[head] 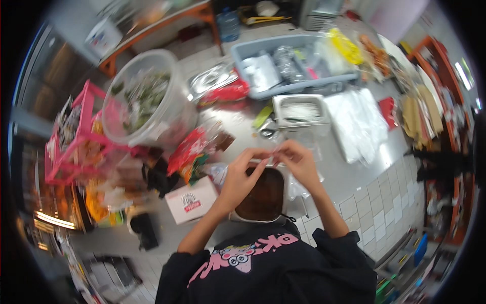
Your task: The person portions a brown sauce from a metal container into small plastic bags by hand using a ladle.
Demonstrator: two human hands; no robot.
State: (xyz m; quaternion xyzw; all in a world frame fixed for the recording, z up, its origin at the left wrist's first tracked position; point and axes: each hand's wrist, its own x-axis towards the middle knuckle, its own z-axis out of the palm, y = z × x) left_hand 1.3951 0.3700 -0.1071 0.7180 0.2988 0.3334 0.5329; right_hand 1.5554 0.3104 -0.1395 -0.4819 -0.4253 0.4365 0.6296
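My left hand (246, 171) and my right hand (298, 161) meet at the fingertips above the far edge of a metal container of dark brown liquid (265, 193). The fingertips are pinched around something small and thin, perhaps clear plastic; blur hides what it is. Just beyond the hands lie scissors (267, 132) and a steel tray with white contents (300, 111). Clear plastic bags (298, 186) lie beside the container on the right. A white printed box (192, 200) sits to the left of it, with a red package (186, 149) farther up.
A tall translucent tub of leafy greens (172, 110) and a pink basket (85, 114) stand at left. Across the back is a blue-grey bin (281, 91) of packaging. White plastic bags (358, 125) lie on the steel table (341, 171) at right.
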